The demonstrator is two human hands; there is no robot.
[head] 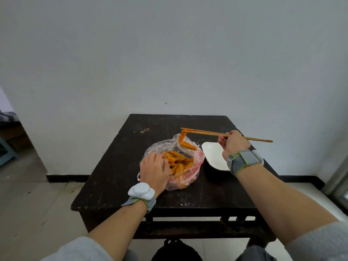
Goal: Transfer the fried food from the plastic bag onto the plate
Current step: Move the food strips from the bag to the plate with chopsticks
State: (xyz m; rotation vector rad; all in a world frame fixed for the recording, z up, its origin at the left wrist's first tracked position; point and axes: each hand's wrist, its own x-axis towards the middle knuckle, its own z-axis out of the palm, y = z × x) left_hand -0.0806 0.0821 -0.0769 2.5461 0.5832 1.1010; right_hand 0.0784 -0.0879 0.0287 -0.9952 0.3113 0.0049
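A clear plastic bag [190,176] with several orange fried pieces [178,162] lies open in the middle of the dark table [116,166]. My left hand [154,170] grips the bag's near left rim. My right hand [232,143] holds a pair of wooden chopsticks [207,132] pointing left. Their tips pinch a long bent fried piece [185,143] that hangs above the bag's far edge. A white plate [213,155] sits right of the bag, partly hidden by my right wrist, with nothing visible on it.
The small table stands against a white wall. Its far half is bare apart from a few crumbs [145,130]. A dark bag [176,249] lies on the floor under the near edge. Open floor lies to the left.
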